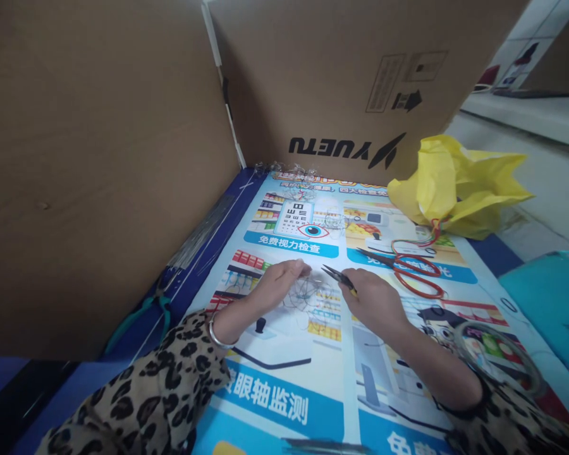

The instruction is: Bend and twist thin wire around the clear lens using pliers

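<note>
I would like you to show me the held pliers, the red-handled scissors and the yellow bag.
Held pliers (342, 279), head view: dark metal nose.
Red-handled scissors (384, 258), head view: dark blades.
Yellow bag (437, 180), head view: left part of body.

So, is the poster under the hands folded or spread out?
Spread out: the poster lies flat, its print facing up.

A makeshift craft corner, by the look of it, though I can't tell if it's in a home or a small workshop. Cardboard (313, 76) screens the tabletop (192, 284), a poster (265, 395) covers it, and scissors (397, 260), teal pliers (161, 298) and tangled wire (307, 291) lie about. White tiles (545, 19) show behind.
</note>
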Demonstrator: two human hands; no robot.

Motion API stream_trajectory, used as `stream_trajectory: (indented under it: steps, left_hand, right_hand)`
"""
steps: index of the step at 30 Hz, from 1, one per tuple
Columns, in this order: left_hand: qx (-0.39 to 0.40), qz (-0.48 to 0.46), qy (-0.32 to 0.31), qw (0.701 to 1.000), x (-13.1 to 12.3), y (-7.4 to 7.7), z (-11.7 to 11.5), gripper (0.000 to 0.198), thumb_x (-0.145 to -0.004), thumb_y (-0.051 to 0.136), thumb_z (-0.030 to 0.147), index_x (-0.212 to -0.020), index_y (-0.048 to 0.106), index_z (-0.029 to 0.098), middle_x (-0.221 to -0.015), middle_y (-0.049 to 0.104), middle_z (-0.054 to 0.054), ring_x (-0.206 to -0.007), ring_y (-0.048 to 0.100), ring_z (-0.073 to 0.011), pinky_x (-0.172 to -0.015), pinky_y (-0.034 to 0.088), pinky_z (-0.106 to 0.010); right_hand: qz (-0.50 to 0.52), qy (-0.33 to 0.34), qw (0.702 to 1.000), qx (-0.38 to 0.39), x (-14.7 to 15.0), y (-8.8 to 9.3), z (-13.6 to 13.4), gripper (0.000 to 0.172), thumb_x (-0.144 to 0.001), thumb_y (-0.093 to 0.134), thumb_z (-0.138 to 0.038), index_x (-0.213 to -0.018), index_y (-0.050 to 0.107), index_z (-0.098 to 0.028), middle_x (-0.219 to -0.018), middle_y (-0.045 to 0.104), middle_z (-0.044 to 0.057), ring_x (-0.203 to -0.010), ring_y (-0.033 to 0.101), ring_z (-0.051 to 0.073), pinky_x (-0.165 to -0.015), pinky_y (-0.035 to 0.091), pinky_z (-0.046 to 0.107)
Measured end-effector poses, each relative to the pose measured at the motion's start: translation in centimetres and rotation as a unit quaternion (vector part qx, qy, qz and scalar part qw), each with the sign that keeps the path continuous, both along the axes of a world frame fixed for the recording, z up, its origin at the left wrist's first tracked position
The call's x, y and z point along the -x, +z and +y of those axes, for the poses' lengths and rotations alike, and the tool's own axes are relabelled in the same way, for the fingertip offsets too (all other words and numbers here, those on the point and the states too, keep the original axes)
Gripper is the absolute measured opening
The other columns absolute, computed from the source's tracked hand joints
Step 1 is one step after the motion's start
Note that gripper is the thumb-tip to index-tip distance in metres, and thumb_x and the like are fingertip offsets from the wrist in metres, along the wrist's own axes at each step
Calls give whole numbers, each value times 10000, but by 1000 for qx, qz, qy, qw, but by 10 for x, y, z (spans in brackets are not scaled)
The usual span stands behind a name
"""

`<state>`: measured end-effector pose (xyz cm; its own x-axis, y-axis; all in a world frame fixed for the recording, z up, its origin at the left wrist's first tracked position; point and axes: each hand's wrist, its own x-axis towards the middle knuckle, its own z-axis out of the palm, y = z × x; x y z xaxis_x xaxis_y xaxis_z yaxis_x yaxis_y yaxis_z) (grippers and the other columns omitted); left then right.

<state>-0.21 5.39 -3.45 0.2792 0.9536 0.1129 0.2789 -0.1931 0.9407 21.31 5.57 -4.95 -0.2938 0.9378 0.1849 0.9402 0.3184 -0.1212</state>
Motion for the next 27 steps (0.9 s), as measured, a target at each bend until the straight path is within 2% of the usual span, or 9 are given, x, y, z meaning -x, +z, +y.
stream_trajectory:
  steps: [4, 9, 14, 19, 21, 23, 25, 27]
  left_hand:
    - [5, 56, 7, 998, -3, 0, 0, 269, -796, 554, 360, -940, 653, 155, -962, 683, -59, -906, 614, -191, -815, 456, -286]
    - [-16, 56, 3, 998, -8, 2, 0, 220, -845, 477, 289, -875, 660, 170, -878, 691, -34, -860, 619, -170, -791, 459, -269]
    - [-87, -7, -31, 996, -8, 3, 7, 251, -882, 435, 300, -948, 643, 175, -972, 669, -51, -934, 600, -156, -852, 444, -268]
    - [-77, -9, -17, 997, -4, -4, 14, 253, -881, 439, 307, -921, 642, 160, -947, 666, -58, -926, 598, -160, -842, 441, -266]
    - [-72, -14, -12, 997, -4, -5, 13, 256, -883, 432, 302, -918, 637, 152, -949, 661, -61, -932, 594, -160, -846, 435, -263]
    - [-69, -14, -10, 997, -4, -2, 11, 257, -883, 432, 304, -914, 634, 148, -940, 660, -59, -924, 594, -159, -843, 433, -261]
    - [-66, -14, -11, 998, -4, 2, 9, 260, -882, 430, 309, -911, 633, 148, -931, 659, -55, -916, 593, -158, -843, 434, -262]
    - [-64, -19, -18, 998, -5, 7, 6, 267, -888, 420, 312, -916, 629, 149, -936, 656, -53, -922, 590, -156, -856, 433, -267]
  right_hand:
    - [-1, 0, 1000, -5, 0, -1, 0, 188, -858, 422, -299, -959, 555, -212, -820, 612, 33, -810, 567, 183, -643, 342, 266]
    - [-8, 1, 1000, -9, 1, 1, 0, 172, -851, 436, -299, -933, 557, -207, -809, 613, 31, -794, 567, 181, -638, 340, 267]
    - [-11, -4, 1000, -5, 1, 0, 0, 156, -839, 448, -292, -922, 557, -219, -807, 617, 20, -777, 568, 182, -615, 341, 268]
    - [42, 2, 999, -29, -4, -4, 3, 181, -846, 445, -309, -889, 585, -203, -794, 618, 28, -777, 569, 177, -644, 384, 269]
    - [72, 32, 994, -75, -6, 0, 1, 193, -841, 453, -290, -905, 603, -186, -832, 633, 49, -819, 570, 184, -703, 406, 282]
    - [84, 91, 984, -125, -6, 9, -4, 205, -821, 467, -230, -949, 619, -178, -908, 649, 70, -889, 562, 198, -783, 409, 314]
    - [70, 161, 976, -130, 0, 22, -14, 272, -787, 471, -154, -1016, 616, -178, -987, 655, 73, -952, 545, 211, -837, 402, 352]
    - [48, 232, 966, -99, 9, 34, -25, 355, -753, 471, -117, -1077, 601, -183, -1099, 632, 78, -1032, 521, 220, -886, 393, 380]
